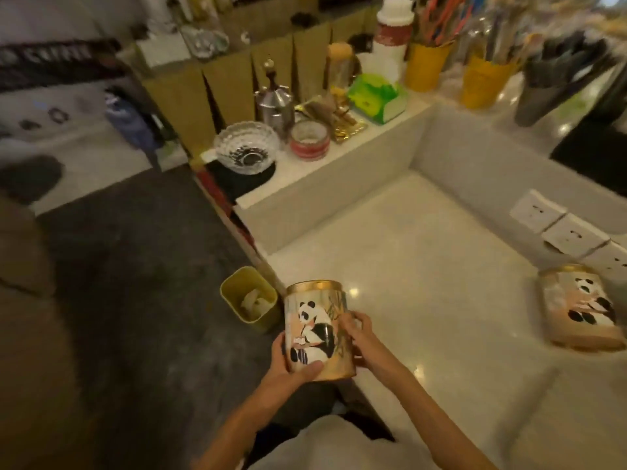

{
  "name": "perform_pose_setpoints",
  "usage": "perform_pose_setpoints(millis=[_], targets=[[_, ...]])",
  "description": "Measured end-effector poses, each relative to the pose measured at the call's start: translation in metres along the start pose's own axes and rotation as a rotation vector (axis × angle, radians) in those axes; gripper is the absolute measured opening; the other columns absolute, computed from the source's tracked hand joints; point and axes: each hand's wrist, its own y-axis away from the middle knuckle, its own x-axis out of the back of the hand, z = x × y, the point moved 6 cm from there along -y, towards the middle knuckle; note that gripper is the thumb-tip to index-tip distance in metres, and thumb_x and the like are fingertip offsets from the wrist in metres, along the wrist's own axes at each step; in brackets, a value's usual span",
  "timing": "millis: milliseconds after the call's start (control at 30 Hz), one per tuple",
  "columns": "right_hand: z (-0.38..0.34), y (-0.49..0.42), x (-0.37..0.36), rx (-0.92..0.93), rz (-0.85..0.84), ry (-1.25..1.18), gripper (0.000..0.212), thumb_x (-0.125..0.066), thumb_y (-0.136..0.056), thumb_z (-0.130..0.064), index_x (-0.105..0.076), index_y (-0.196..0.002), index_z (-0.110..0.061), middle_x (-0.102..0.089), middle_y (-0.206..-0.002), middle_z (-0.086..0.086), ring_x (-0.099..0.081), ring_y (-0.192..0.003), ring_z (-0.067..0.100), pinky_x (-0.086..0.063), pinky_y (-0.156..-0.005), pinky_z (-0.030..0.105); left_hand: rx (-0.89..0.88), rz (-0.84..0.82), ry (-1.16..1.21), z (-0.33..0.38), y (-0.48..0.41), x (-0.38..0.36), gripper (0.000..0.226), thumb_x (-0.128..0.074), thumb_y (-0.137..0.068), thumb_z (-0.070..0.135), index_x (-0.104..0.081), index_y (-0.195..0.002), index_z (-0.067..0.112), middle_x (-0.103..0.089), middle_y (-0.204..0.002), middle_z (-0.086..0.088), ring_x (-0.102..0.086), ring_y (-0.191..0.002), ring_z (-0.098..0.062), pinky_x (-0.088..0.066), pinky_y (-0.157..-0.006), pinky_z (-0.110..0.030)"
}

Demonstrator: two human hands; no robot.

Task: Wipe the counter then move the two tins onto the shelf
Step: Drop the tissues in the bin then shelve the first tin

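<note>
Panda tin (317,329) was clasped upright between left hand (288,368) and right hand (359,337), fingers (353,322) pressed to its sides over the table's (424,266) near edge, seemingly shelf-bound (339,164) next.

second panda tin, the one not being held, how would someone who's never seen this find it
Start at the pale counter and follow it to its far right edge, just below the white wall sockets. The second panda tin stands there alone, gold-rimmed with a panda painted on its side. No hand touches it.

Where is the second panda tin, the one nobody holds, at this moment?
In the head view, the second panda tin stands at the far right on the counter, just below the wall sockets.
</note>
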Motion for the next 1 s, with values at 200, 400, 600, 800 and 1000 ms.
perform_pose_setpoints(millis=[200, 400, 600, 800, 1000], targets=[[-0.019, -0.027, -0.211, 0.036, -0.346, 0.24, 0.081, -0.049, -0.072, -0.086, -0.033, -0.139, -0.043, -0.06, -0.125, -0.013, -0.063, -0.102, -0.003, -0.049, -0.074, 0.016, -0.039, 0.302, 0.289, -0.055, 0.119, 0.124, 0.11, -0.089, -0.069, 0.024, -0.014, -0.149, 0.032, -0.054, -0.135, -0.005, -0.062, -0.118, -0.025, -0.054, -0.097, -0.046], [0.038, 0.01, -0.417, 0.055, -0.584, 0.474, 0.09, -0.046, -0.073, -0.087, -0.029, -0.148, -0.04, -0.062, -0.126, -0.005, -0.065, -0.107, 0.01, -0.053, -0.078, 0.027, -0.13, 0.56, 0.574, -0.113, 0.249, 0.226, 0.101, -0.096, -0.061, 0.031, -0.026, -0.129, 0.056, -0.056, -0.135, -0.003, -0.065, -0.116, -0.026, -0.057, -0.092, -0.046], [0.02, 0.093, -0.64, 0.223, -0.932, 0.519, 0.099, -0.054, -0.06, -0.091, -0.038, -0.144, -0.042, -0.06, -0.135, -0.001, -0.063, -0.113, 0.01, -0.056, -0.093, 0.032, -0.309, 0.979, 0.515, -0.118, 0.387, 0.351, 0.11, -0.09, -0.067, 0.043, -0.01, -0.142, 0.051, -0.051, -0.14, 0.007, -0.061, -0.12, -0.009, -0.057, -0.092, -0.029], [-0.11, 0.234, -0.883, 0.598, -1.406, 0.312, 0.058, -0.062, -0.085, -0.062, -0.051, -0.133, -0.033, -0.071, -0.12, 0.003, -0.07, -0.109, 0.021, -0.056, -0.095, 0.044, -0.527, 1.494, 0.247, -0.015, 0.562, 0.493, 0.112, -0.085, -0.057, 0.062, -0.003, -0.132, 0.066, -0.043, -0.134, 0.031, -0.054, -0.113, 0.016, -0.053, -0.08, -0.009], [-0.257, 0.404, -1.047, 0.943, -1.699, 0.02, 0.062, -0.05, -0.09, -0.062, -0.045, -0.141, -0.027, -0.063, -0.131, -0.001, -0.063, -0.119, 0.012, -0.049, -0.104, 0.041, -0.704, 1.853, -0.152, 0.113, 0.759, 0.596, 0.109, -0.086, -0.067, 0.047, -0.006, -0.142, 0.054, -0.043, -0.127, 0.041, -0.048, -0.117, 0.022, -0.043, -0.088, 0.0]])
